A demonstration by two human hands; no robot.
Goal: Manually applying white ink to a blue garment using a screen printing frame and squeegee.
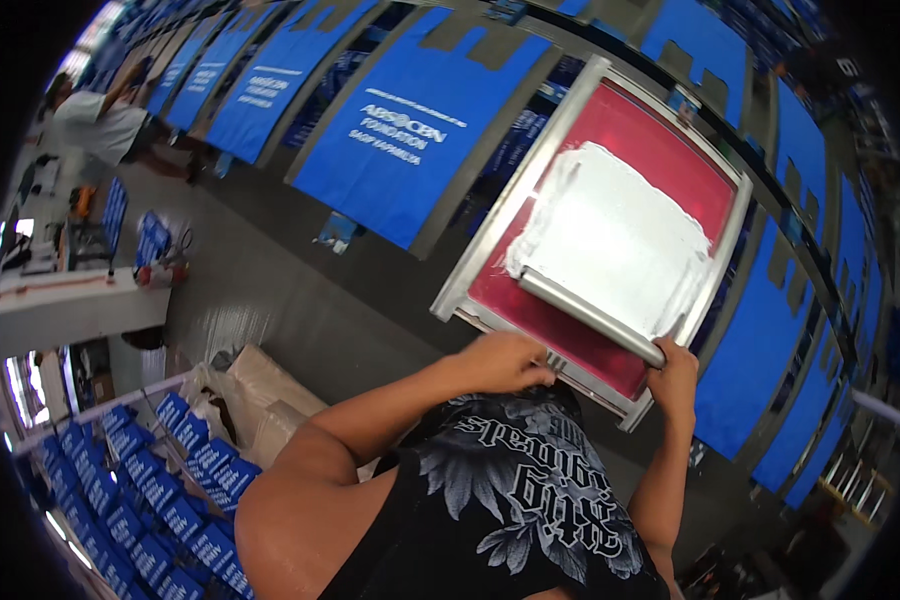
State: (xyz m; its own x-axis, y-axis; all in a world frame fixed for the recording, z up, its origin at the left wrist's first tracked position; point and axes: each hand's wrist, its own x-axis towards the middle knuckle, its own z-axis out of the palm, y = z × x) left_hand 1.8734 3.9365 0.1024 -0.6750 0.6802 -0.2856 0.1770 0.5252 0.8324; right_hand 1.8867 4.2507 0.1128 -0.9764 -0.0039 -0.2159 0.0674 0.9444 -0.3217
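Note:
A silver-edged screen printing frame (511, 200) with a red mesh lies tilted across the upper right. White ink (610, 225) covers much of the mesh in a thick, ragged-edged patch. My right hand (674, 378) is closed around the near right end of a metal-barred squeegee (592, 314). The bar lies across the lower edge of the ink, its far left end free. At the frame's near rail, my left hand (510, 362) is curled shut against the edge; its fingertips are partly hidden.
Blue bags (410, 125) lie flat on grey boards in rows left and right of the frame. A rack of smaller blue printed pieces (150, 500) stands at lower left, beside brown wrapped material (270, 395). Another person (105, 120) is at far left.

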